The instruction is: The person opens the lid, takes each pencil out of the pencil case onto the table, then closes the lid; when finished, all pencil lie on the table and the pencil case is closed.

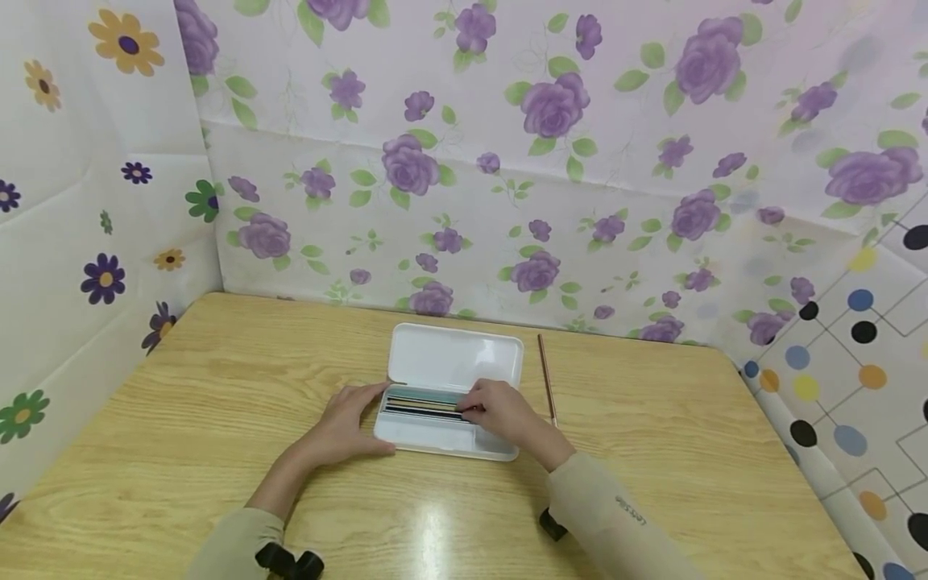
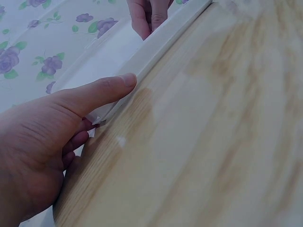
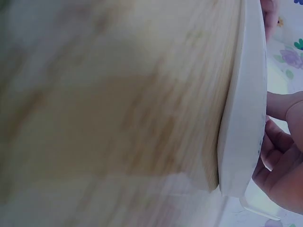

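An open white pencil case [image 1: 435,437] lies on the table, with several thin pencils [image 1: 420,407] in teal, black and gold side by side in its tray. My left hand [image 1: 344,427] grips the left end of the case, the thumb on the front rim and the fingers toward the hinge side. Inside the tray, my right hand [image 1: 500,411] pinches at the right ends of the pencils with curled fingers. Its fingertips dip behind the case wall [image 3: 244,104] in the right wrist view. In the left wrist view, the left thumb [image 2: 111,90] lies along the rim.
The case's white lid [image 1: 453,354] is tipped back behind the tray. A reddish-brown pencil [image 1: 547,379] lies on the wooden table [image 1: 652,451] to the right of the case. Flowered sheets [image 1: 464,161] hang along the table's back and left edges, a dotted one at right.
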The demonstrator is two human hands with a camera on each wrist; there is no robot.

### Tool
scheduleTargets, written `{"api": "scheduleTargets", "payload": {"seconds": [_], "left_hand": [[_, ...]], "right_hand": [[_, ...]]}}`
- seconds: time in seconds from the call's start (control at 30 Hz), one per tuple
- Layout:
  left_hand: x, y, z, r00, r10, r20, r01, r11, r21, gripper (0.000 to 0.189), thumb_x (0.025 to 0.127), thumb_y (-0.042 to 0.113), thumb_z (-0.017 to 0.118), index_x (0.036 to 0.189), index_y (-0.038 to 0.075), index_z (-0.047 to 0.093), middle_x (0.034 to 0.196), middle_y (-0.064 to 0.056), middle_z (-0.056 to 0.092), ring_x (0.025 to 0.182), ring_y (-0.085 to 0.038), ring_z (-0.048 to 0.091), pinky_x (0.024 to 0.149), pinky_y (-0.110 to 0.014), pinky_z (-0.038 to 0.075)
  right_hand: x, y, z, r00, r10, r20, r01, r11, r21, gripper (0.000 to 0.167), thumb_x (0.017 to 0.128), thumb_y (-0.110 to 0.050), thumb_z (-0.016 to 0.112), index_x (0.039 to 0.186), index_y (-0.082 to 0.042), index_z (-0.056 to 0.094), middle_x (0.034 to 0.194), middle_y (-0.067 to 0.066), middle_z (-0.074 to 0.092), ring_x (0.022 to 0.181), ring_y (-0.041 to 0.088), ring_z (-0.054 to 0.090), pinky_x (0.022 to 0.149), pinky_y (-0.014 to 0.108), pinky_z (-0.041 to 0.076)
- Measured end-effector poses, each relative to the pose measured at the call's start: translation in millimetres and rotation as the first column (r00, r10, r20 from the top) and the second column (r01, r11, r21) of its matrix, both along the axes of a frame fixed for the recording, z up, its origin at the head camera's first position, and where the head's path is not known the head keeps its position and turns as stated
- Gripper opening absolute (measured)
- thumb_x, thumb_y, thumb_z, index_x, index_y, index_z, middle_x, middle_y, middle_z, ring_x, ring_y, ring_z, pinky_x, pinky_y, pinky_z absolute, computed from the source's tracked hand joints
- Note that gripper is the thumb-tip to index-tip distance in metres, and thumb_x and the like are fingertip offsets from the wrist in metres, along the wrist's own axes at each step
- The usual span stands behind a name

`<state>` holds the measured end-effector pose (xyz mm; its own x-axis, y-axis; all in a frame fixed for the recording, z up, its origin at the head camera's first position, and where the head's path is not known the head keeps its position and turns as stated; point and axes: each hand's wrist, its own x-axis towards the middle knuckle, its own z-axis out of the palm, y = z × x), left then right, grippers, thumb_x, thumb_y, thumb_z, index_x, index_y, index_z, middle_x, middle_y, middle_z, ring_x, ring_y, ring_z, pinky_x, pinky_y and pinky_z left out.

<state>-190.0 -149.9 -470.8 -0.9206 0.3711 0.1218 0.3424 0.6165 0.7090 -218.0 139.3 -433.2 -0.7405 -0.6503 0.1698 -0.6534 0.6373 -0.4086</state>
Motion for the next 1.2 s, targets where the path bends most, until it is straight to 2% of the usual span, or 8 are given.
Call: {"api": "scheduleTargets", "payload": {"seconds": [0.13,0.43,0.7,0.8,0.93,1.2], "left_hand": [[0.3,0.3,0.6,1.000,-0.003,0.000,0.003,1.000,0.002,0.099,0.064,0.045,0.087,0.145,0.008,0.043,0.137,-0.013,0.050,0.123,-0.032,0.038,0.101,-0.056,0.029],[1.1,0.5,3.4,1.000,0.004,0.002,-0.004,1.000,-0.008,0.101,0.064,0.045,0.088,0.145,0.006,0.043,0.137,-0.014,0.050,0.123,-0.033,0.038,0.100,-0.057,0.030],[1.3,0.4,1.0,1.000,0.011,0.014,-0.011,1.000,0.007,0.100,0.063,0.044,0.088,0.145,0.007,0.043,0.136,-0.013,0.049,0.124,-0.033,0.037,0.100,-0.057,0.031],[1.8,0.1,-0.7,1.000,0.013,0.014,-0.013,1.000,-0.001,0.101,0.064,0.045,0.088,0.145,0.007,0.043,0.136,-0.014,0.049,0.124,-0.034,0.037,0.100,-0.058,0.032],[1.9,0.3,-1.3,1.000,0.015,0.022,-0.015,1.000,-0.003,0.102,0.064,0.046,0.087,0.145,0.005,0.042,0.136,-0.016,0.047,0.124,-0.035,0.036,0.100,-0.059,0.032],[2.5,1.7,1.1,0.999,0.016,0.033,-0.016,1.000,0.002,0.102,0.064,0.045,0.087,0.144,0.001,0.041,0.136,-0.018,0.046,0.125,-0.037,0.036,0.100,-0.059,0.032]], "right_hand": [[0.7,-1.5,3.0,1.000,0.012,-0.010,-0.012,0.999,0.033,0.010,0.086,-0.004,0.071,0.094,-0.005,0.077,0.087,0.004,0.066,0.078,0.015,0.061,0.066,0.023,0.049],[4.1,-5.7,2.0,0.995,0.002,-0.101,0.010,0.992,0.124,0.009,0.090,-0.007,0.067,0.095,-0.006,0.075,0.089,0.003,0.064,0.081,0.017,0.059,0.069,0.028,0.051],[5.3,-8.6,2.4,0.997,-0.032,-0.068,0.041,0.989,0.145,0.010,0.093,-0.006,0.064,0.098,-0.003,0.072,0.093,0.006,0.064,0.087,0.020,0.060,0.074,0.030,0.052],[6.0,-8.2,1.1,0.997,-0.025,-0.070,0.034,0.991,0.129,0.010,0.093,-0.005,0.062,0.099,-0.002,0.070,0.094,0.006,0.063,0.088,0.020,0.059,0.075,0.029,0.051],[7.1,-7.2,1.7,0.997,-0.041,-0.063,0.044,0.997,0.058,0.010,0.095,-0.002,0.059,0.101,-0.001,0.066,0.097,0.007,0.061,0.089,0.020,0.057,0.077,0.030,0.050],[9.1,-8.3,8.0,0.995,-0.102,0.014,0.102,0.995,-0.013,0.011,0.095,-0.002,0.058,0.103,-0.003,0.065,0.100,0.007,0.064,0.094,0.020,0.059,0.081,0.034,0.050]]}}
